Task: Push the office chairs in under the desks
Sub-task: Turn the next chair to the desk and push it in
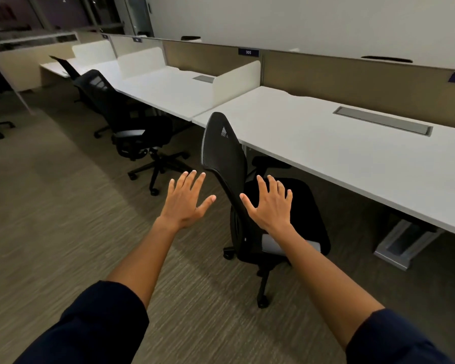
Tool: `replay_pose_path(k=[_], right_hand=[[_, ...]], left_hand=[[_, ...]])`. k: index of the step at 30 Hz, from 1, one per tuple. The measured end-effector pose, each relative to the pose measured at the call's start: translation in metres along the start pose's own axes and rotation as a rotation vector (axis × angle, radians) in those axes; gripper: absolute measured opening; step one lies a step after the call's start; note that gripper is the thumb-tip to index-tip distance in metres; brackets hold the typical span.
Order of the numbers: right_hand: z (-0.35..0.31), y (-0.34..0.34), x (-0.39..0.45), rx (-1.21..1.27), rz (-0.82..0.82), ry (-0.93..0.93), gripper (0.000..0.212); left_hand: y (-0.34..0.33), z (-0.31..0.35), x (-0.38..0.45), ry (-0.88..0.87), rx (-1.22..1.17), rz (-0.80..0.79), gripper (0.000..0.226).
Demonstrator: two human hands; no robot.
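Both hands are spread flat with fingers splayed, grasping nothing. The left hand [185, 199] hangs in the air to the left of the black mesh-backed office chair [227, 158], clear of it; the right hand [269, 203] lies across the near side of that chair's backrest, though whether the palm actually touches the mesh cannot be told.

The chair stands just in front of the long white counter [339, 153], its black padded seat [300, 206] partly beneath the counter's near edge and its backrest turned edge-on, running from near to far. So it sits skewed, not squared to the counter. It lies ahead of the hands and slightly right, and the right hand is the nearer one.

Pushing it home probably means swinging the backrest round to face the counter first, then driving it to the far right.

A second black mesh office chair [121, 111] waits further left, standing out from its own counter [174, 90].
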State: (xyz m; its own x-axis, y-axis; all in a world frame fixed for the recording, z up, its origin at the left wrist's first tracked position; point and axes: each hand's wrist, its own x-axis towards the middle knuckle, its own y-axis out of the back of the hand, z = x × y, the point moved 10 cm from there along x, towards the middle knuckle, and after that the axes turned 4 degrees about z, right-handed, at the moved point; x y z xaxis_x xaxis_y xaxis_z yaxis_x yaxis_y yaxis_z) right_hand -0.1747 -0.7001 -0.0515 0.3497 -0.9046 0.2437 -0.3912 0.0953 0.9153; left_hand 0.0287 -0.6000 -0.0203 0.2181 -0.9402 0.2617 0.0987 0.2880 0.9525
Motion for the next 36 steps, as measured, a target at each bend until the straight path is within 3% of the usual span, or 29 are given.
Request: replay_pose_path(k=[8,15,22,25,28,36], right_hand=[[-0.049,-0.038,0.103,-0.015,0.076,-0.129,0.085],[-0.125,-0.046,0.172,-0.05,0.176,-0.304,0.082],[-0.165,-0.09,0.202,-0.118,0.057,-0.51,0.089],[-0.169,-0.113,0.2,-0.196,-0.001,-0.555,0.08],[-0.158,-0.118,0.187,-0.309,-0.025,-0.563,0.066],[-0.133,-0.103,0.174,-0.441,-0.039,-0.413,0.068]], left_hand=[[-0.017,-0.086,0.143,-0.162,-0.039,0.037,0.077],[-0.037,-0.129,0.234,-0.418,-0.093,-0.084,0.075],[-0.043,-0.159,0.298,-0.548,-0.152,-0.118,0.073],[-0.051,-0.161,0.316,-0.586,-0.171,-0.131,0.072],[-0.06,-0.153,0.329,-0.618,-0.197,-0.154,0.072],[-0.08,-0.111,0.341,-0.706,-0.252,-0.194,0.072]])
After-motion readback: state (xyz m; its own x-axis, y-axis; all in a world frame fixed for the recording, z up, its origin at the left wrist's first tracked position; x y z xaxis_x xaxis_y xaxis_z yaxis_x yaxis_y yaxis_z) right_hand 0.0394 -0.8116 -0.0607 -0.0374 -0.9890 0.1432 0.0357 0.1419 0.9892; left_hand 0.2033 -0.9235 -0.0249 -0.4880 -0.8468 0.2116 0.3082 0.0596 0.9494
